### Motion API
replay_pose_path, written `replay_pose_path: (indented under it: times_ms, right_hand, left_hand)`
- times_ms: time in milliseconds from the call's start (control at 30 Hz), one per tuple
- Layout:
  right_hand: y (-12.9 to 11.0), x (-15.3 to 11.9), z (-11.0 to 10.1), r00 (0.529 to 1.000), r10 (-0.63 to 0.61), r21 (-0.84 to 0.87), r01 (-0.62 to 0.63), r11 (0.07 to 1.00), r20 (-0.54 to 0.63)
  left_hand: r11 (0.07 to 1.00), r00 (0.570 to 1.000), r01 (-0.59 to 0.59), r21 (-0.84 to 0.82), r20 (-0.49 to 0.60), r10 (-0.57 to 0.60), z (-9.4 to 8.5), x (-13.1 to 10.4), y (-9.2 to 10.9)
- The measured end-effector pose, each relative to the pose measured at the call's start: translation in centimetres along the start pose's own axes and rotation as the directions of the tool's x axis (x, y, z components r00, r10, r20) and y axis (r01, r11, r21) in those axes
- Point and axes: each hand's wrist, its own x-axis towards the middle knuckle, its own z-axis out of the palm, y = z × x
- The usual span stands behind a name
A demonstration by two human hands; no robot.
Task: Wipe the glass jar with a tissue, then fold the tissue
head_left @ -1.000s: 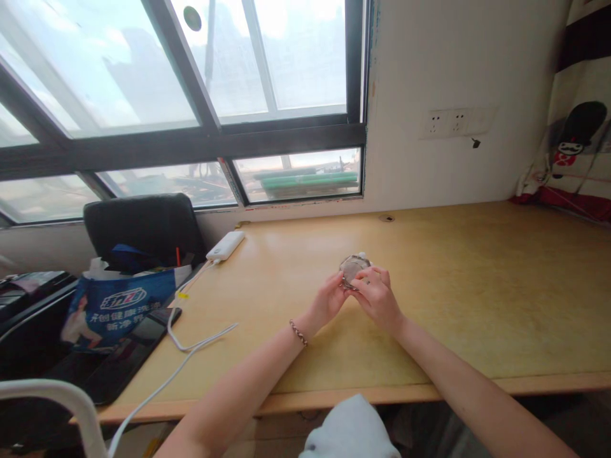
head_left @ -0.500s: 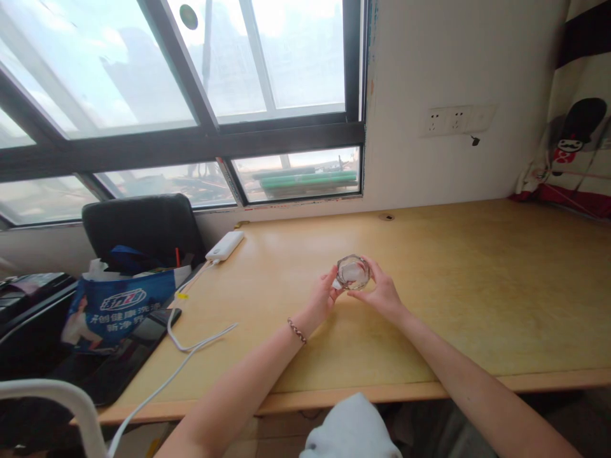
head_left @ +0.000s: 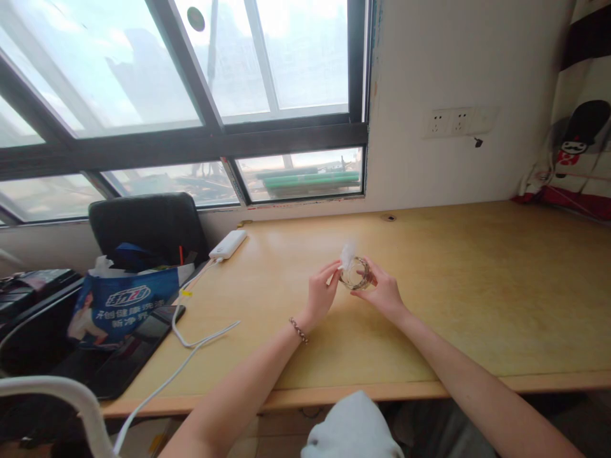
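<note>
a wide window with dark frames fills the upper left, and a pale wall with a socket plate runs to the right of it. below them a long wooden table spans most of the view. off its left end stands a black chair, with a blue and white printed bag in front of it. a dark flat device lies at the table's left corner, just below the bag. a white power bank rests near the window edge of the table, and a white cable trails from it toward the near edge. a patterned cloth hangs at the far right.

the person's two bare forearms reach in from below. the right hand cups a small clear glass dish from its right side, fingers curled round the rim, holding it just above the table near the middle. the left hand, a beaded bracelet on its wrist, has a narrow grip, thumb and forefinger pinched on a small white wad, possibly tissue, that sits at the dish's upper left rim.
</note>
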Motion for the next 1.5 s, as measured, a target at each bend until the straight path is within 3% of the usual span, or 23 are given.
replay_pose_path:
  times_ms: [100, 167, 433, 600, 733, 867, 1000, 1133, 1333, 1500]
  right_hand:
    - [0.0, 0.0, 0.0, 1.000, 0.002, -0.032, -0.002, 0.999, 0.015]
    - [-0.1, 0.0, -0.1, 1.000, -0.012, -0.056, 0.013, 0.998, 0.019]
    - [-0.1, -0.1, -0.3, 0.994, -0.094, -0.100, 0.099, 0.990, 0.061]
    - [0.3, -0.2, -0.1, 0.996, -0.081, -0.100, 0.085, 0.991, 0.035]
    - [0.4, -0.2, -0.2, 0.997, -0.072, -0.122, 0.074, 0.990, 0.017]
    - [0.0, -0.1, -0.4, 0.996, -0.090, -0.156, 0.091, 0.984, 0.016]
    - [-0.2, 0.0, -0.5, 0.993, -0.112, -0.174, 0.114, 0.978, 0.021]
    - [0.2, 0.1, -0.4, 0.997, -0.078, -0.149, 0.074, 0.986, -0.024]
    - [1.1, 0.4, -0.1, 0.992, 0.078, 0.032, -0.075, 0.997, -0.098]
    - [1.6, 1.3, -0.6, 0.971, 0.226, 0.325, -0.190, 0.926, -0.074]
  left_hand:
    - [0.957, 0.957, -0.257, 0.134, 0.172, 0.232, 0.0, -0.3, 0.3]
    - [0.915, 0.914, -0.355, 0.194, 0.279, 0.295, 0.1, -0.4, 0.5]
    - [0.789, 0.797, -0.504, 0.352, 0.542, 0.268, -0.5, -0.2, 2.3]
    - [0.706, 0.812, -0.529, 0.472, 0.523, 0.259, -0.4, -0.1, 2.8]
    - [0.694, 0.856, -0.469, 0.546, 0.474, 0.205, -0.2, -0.2, 3.1]
    - [0.771, 0.878, -0.394, 0.500, 0.454, 0.155, -0.2, -0.3, 3.3]
    - [0.911, 0.896, -0.254, 0.326, 0.433, 0.094, 0.0, -0.3, 2.8]
    - [0.997, 0.918, -0.069, 0.024, 0.393, 0.054, 0.4, -0.2, 2.3]
    - [0.960, 0.968, 0.209, -0.187, 0.182, -0.175, 0.2, -0.3, 2.3]
    - [0.886, 0.932, 0.332, -0.324, -0.031, -0.361, 0.0, 0.1, 1.2]
